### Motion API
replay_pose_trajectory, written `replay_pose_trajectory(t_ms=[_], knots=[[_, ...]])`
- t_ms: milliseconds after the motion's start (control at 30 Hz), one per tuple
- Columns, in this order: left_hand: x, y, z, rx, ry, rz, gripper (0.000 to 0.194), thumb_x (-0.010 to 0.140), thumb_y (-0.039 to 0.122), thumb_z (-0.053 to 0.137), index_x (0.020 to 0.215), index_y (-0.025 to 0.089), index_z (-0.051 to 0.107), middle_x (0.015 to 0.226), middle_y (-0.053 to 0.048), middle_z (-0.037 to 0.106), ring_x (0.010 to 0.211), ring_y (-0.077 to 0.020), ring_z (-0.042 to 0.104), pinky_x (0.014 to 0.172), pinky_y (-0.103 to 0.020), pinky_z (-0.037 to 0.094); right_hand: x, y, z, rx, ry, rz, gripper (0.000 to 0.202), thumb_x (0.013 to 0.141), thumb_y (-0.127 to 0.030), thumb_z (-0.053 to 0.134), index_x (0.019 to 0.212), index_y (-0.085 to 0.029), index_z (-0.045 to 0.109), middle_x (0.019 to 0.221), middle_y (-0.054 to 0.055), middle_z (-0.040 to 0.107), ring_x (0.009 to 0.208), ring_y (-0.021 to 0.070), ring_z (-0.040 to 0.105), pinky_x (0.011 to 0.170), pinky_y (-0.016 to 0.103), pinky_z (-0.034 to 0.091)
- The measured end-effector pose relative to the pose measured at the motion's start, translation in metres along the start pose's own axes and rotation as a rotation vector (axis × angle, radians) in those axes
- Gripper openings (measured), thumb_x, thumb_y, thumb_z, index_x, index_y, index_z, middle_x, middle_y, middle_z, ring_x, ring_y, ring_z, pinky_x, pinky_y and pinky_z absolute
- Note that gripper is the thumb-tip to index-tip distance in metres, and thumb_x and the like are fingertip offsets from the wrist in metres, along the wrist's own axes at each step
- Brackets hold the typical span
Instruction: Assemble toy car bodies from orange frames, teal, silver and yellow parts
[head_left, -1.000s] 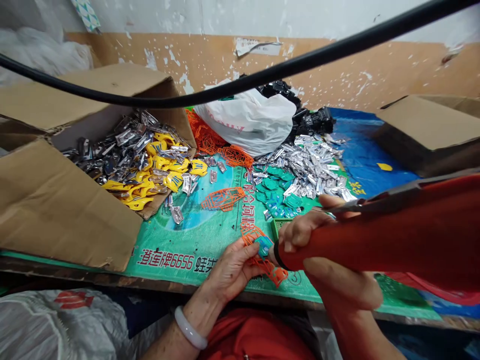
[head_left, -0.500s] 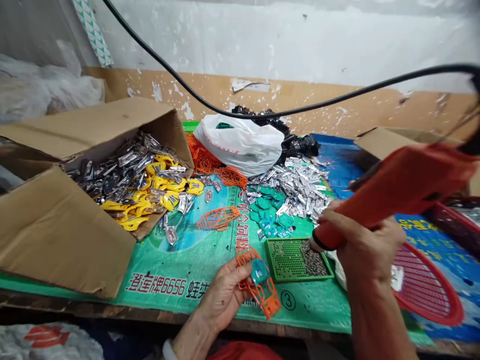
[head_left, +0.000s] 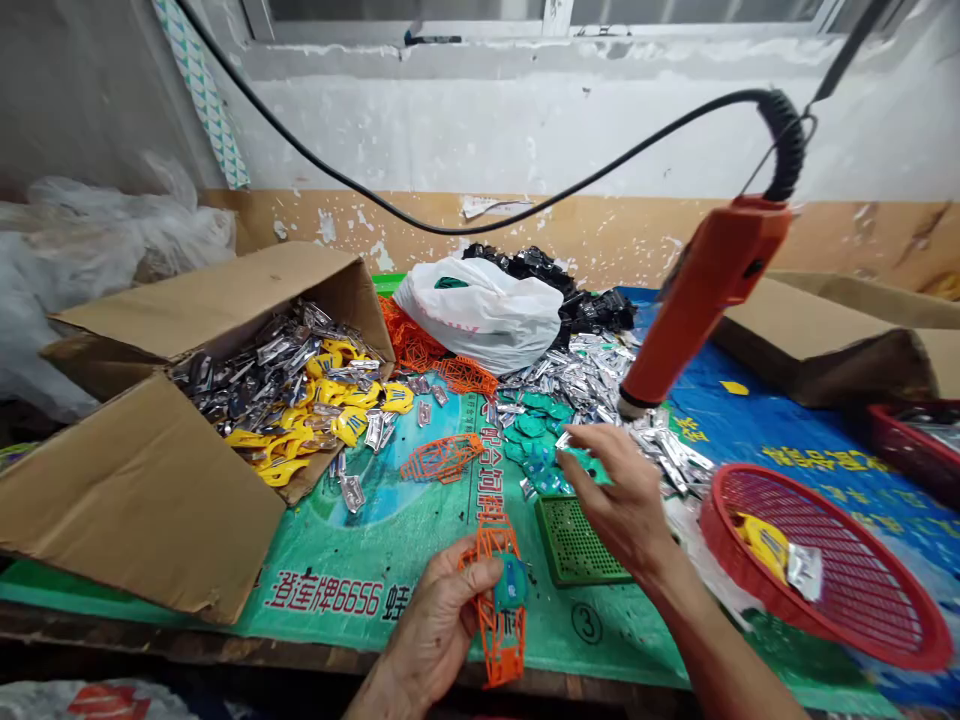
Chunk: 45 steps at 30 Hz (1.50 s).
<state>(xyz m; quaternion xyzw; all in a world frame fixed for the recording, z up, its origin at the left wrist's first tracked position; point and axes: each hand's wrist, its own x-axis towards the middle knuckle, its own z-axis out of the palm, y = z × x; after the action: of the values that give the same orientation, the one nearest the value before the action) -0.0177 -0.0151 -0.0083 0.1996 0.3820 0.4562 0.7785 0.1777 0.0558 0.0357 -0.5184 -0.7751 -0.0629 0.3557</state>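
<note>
Near the table's front edge, my left hand (head_left: 439, 625) is closed around an orange plastic lattice frame (head_left: 499, 645). A round green plastic piece (head_left: 511, 582) sits against the frame's middle, beside my thumb. My right hand (head_left: 626, 505) reaches over the green perforated tray (head_left: 574, 545), fingers apart and nothing seen held. Its fingertips are close to the pile of green plastic pieces (head_left: 534, 425). Above it, a red electric screwdriver (head_left: 701, 305) hangs tilted from its cord, apart from my hand. The dark screws in the tray are mostly hidden behind my right hand.
At left, a cardboard box (head_left: 135, 500) spills yellow parts (head_left: 349, 425) and silvery parts. A white plastic bag (head_left: 480, 315) stands behind the silver pieces (head_left: 592, 375). Another orange frame (head_left: 442, 457) lies mid-table. A red basket (head_left: 847, 540) is at right; a black cable (head_left: 337, 185) loops overhead.
My right hand has let go of the electric screwdriver, which now hangs higher, and moved left over the tray. My left hand has turned the orange frame more upright.
</note>
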Motion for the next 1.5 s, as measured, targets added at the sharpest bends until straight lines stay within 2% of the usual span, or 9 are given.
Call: replay_pose_trajectory(t_ms=[33, 100, 200, 433, 600, 800, 933, 1267, 1500], knots=[[-0.001, 0.0, 0.0, 0.003, 0.014, 0.01, 0.033, 0.068, 0.023, 0.077, 0.098, 0.014, 0.071, 0.091, -0.009, 0.072, 0.072, -0.0173, 0.063, 0.071, -0.03, 0.052, 0.005, 0.001, 0.007, 0.02, -0.188, 0.006, 0.019, 0.089, -0.02, 0.049, 0.104, -0.019, 0.061, 0.093, 0.006, 0.063, 0.086, 0.018, 0.06, 0.074, 0.031, 0.048], [-0.002, 0.001, -0.002, -0.005, 0.046, 0.026, 0.031, 0.068, 0.023, 0.077, 0.097, 0.014, 0.071, 0.089, -0.008, 0.072, 0.072, -0.0173, 0.064, 0.072, -0.03, 0.052, 0.017, 0.002, 0.021, 0.008, -0.426, 0.003, 0.014, 0.086, -0.019, 0.053, 0.093, -0.019, 0.066, 0.086, 0.005, 0.065, 0.078, 0.0165, 0.061, 0.068, 0.027, 0.046], [-0.002, 0.0, -0.004, -0.053, 0.078, 0.043, 0.032, 0.066, 0.023, 0.079, 0.096, 0.014, 0.07, 0.086, -0.007, 0.073, 0.074, -0.0178, 0.065, 0.073, -0.029, 0.051, 0.035, 0.0, 0.044, -0.041, -0.589, 0.002, 0.012, 0.083, -0.019, 0.059, 0.091, -0.018, 0.068, 0.088, 0.005, 0.065, 0.079, 0.0165, 0.062, 0.07, 0.027, 0.046], [-0.002, 0.004, -0.006, -0.158, 0.182, 0.072, 0.033, 0.062, 0.024, 0.082, 0.091, 0.015, 0.07, 0.084, -0.005, 0.073, 0.074, -0.0173, 0.065, 0.074, -0.029, 0.051, 0.087, -0.005, 0.103, -0.2, -0.717, 0.134, 0.026, 0.091, -0.033, 0.054, 0.11, -0.015, 0.059, 0.114, 0.008, 0.06, 0.101, 0.0193, 0.06, 0.086, 0.04, 0.051], [-0.002, 0.006, -0.009, -0.169, 0.106, 0.058, 0.036, 0.059, 0.03, 0.083, 0.089, 0.014, 0.071, 0.075, -0.005, 0.072, 0.067, -0.0171, 0.064, 0.07, -0.029, 0.049, 0.113, -0.004, 0.128, -0.312, -0.745, 0.206, 0.031, 0.091, -0.033, 0.055, 0.117, -0.016, 0.057, 0.123, 0.01, 0.056, 0.108, 0.022, 0.057, 0.091, 0.044, 0.049], [0.0, 0.01, -0.018, -0.228, 0.099, 0.039, 0.032, 0.061, 0.02, 0.078, 0.092, 0.015, 0.07, 0.071, -0.004, 0.07, 0.063, -0.0158, 0.063, 0.067, -0.028, 0.048, 0.125, 0.001, 0.138, -0.355, -0.854, 0.18, 0.032, 0.09, -0.033, 0.057, 0.116, -0.015, 0.057, 0.12, 0.01, 0.058, 0.106, 0.0217, 0.058, 0.09, 0.043, 0.05], [0.003, 0.012, -0.026, -0.212, 0.026, 0.044, 0.037, 0.059, 0.017, 0.077, 0.095, 0.015, 0.069, 0.077, -0.004, 0.07, 0.069, -0.0178, 0.064, 0.068, -0.028, 0.047, 0.129, 0.002, 0.14, -0.339, -0.914, 0.177, 0.032, 0.09, -0.032, 0.057, 0.117, -0.015, 0.057, 0.121, 0.01, 0.057, 0.107, 0.0216, 0.058, 0.09, 0.043, 0.05], [0.0, 0.015, -0.031, -0.141, 0.005, 0.065, 0.034, 0.061, 0.016, 0.079, 0.093, 0.015, 0.068, 0.083, -0.006, 0.07, 0.072, -0.0162, 0.064, 0.072, -0.028, 0.048, 0.138, 0.02, 0.136, -0.187, -1.166, 0.319, 0.029, 0.09, -0.032, 0.056, 0.113, -0.014, 0.058, 0.109, 0.007, 0.062, 0.091, 0.0172, 0.063, 0.077, 0.036, 0.055], [-0.004, 0.017, -0.028, -0.141, 0.015, 0.057, 0.033, 0.063, 0.015, 0.08, 0.094, 0.014, 0.068, 0.08, -0.004, 0.069, 0.067, -0.013, 0.062, 0.07, -0.026, 0.048, 0.141, 0.021, 0.13, -0.159, -1.165, 0.305, 0.029, 0.09, -0.031, 0.057, 0.112, -0.014, 0.058, 0.109, 0.007, 0.062, 0.092, 0.0174, 0.062, 0.077, 0.036, 0.054]])
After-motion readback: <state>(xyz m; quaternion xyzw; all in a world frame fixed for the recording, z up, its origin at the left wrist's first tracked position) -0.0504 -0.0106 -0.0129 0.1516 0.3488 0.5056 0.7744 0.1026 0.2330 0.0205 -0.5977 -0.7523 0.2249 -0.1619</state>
